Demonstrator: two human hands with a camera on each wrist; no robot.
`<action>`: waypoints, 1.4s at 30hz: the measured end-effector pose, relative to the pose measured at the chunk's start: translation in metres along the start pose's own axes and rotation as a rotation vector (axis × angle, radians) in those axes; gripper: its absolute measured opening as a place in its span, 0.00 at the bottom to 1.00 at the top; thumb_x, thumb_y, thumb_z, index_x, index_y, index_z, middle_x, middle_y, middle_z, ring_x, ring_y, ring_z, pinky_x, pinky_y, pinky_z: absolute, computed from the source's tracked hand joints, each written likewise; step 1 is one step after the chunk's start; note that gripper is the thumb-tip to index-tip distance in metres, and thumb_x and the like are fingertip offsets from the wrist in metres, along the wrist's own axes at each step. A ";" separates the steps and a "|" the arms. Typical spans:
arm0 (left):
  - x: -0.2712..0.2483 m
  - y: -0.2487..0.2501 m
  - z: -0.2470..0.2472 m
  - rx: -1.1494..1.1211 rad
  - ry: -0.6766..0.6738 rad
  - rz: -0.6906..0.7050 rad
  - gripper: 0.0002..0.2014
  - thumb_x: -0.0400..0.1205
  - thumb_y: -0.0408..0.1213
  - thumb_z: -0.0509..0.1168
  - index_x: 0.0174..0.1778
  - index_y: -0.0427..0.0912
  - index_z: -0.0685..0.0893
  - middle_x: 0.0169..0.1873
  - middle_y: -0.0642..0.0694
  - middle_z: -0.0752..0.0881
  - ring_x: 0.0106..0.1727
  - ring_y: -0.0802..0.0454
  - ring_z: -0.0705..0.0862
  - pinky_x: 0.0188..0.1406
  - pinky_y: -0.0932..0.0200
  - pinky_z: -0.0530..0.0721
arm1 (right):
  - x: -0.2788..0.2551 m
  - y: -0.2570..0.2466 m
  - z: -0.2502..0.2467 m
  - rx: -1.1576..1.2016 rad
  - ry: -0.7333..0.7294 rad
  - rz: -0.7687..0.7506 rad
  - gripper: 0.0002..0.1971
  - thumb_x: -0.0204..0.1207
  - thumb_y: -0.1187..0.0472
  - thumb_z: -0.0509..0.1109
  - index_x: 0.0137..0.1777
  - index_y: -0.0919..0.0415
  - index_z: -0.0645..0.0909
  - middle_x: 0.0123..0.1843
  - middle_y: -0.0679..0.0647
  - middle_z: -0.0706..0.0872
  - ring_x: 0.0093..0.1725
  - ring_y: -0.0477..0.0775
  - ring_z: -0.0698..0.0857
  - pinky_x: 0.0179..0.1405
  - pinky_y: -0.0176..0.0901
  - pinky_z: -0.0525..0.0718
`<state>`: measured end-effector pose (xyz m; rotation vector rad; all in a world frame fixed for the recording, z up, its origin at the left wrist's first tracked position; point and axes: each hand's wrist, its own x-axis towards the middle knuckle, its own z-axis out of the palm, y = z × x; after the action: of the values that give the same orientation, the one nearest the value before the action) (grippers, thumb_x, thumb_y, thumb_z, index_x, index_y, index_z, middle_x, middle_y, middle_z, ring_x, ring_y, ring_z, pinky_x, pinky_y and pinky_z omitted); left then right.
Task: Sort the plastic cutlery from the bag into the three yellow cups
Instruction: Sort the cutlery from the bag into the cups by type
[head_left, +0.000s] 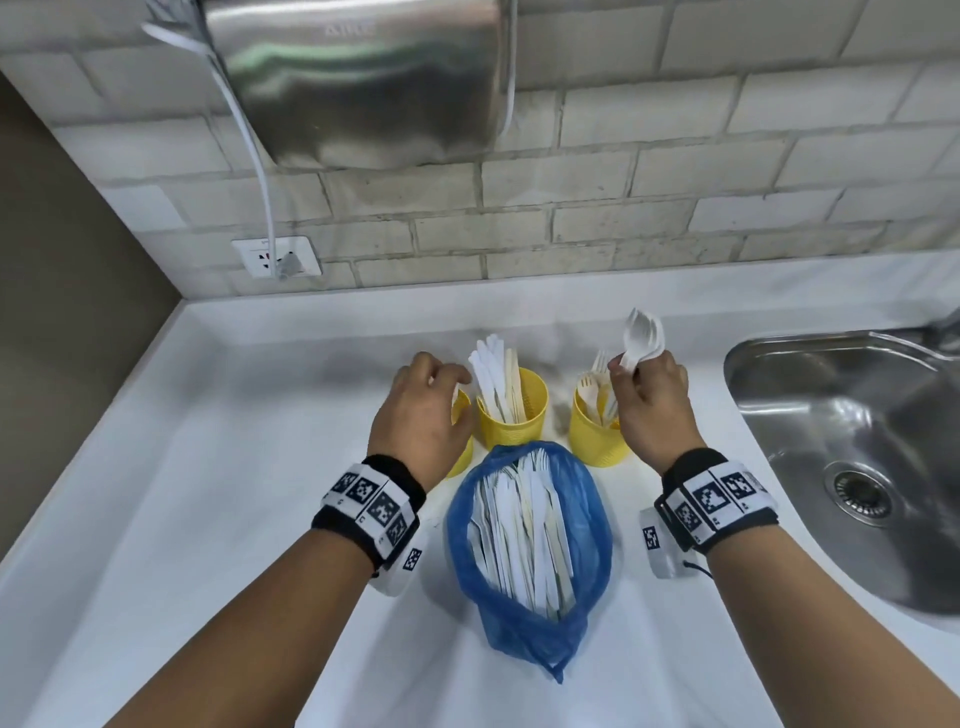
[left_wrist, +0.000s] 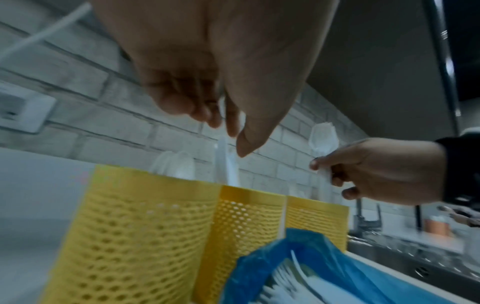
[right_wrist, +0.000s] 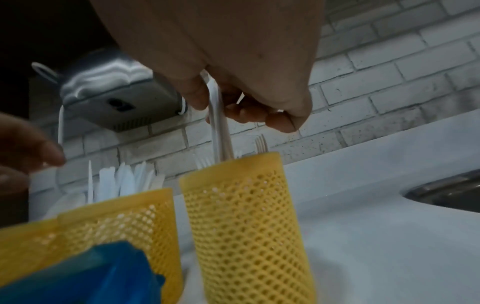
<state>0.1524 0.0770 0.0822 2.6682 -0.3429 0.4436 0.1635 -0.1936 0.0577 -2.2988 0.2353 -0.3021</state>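
Three yellow mesh cups stand in a row behind the blue bag, which lies open with white cutlery inside. My left hand hovers over the left cup and hides most of it. Its fingers pinch a white utensil beside the spoons. The middle cup holds knives. My right hand grips a bundle of white forks with the tines up. Their handles dip into the right cup, which holds forks.
A steel sink is sunk into the white counter at the right. A metal hand dryer hangs on the brick wall above the cups, its cable running to a socket at the back left.
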 end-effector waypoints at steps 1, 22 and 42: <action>0.000 0.004 0.003 0.002 -0.031 0.056 0.13 0.80 0.39 0.72 0.61 0.45 0.87 0.54 0.45 0.80 0.56 0.44 0.80 0.48 0.48 0.86 | -0.002 0.003 0.002 -0.055 0.008 -0.004 0.19 0.89 0.51 0.59 0.43 0.65 0.78 0.52 0.66 0.80 0.60 0.69 0.75 0.62 0.66 0.76; -0.005 0.021 0.032 -0.120 -0.209 0.090 0.08 0.81 0.41 0.74 0.55 0.47 0.92 0.49 0.50 0.71 0.54 0.49 0.76 0.55 0.62 0.71 | -0.022 0.022 0.026 -0.127 0.081 -0.108 0.13 0.78 0.53 0.74 0.53 0.63 0.87 0.52 0.62 0.82 0.57 0.67 0.74 0.57 0.50 0.74; -0.029 -0.032 0.007 -0.004 -0.155 -0.146 0.08 0.79 0.37 0.72 0.51 0.49 0.94 0.45 0.47 0.90 0.46 0.45 0.85 0.44 0.60 0.74 | -0.038 0.031 0.028 -0.109 0.090 -0.114 0.04 0.76 0.65 0.78 0.50 0.60 0.89 0.63 0.61 0.72 0.67 0.65 0.76 0.62 0.39 0.70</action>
<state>0.1367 0.1074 0.0545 2.7067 -0.1910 0.1918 0.1335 -0.1850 0.0108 -2.4141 0.1699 -0.4624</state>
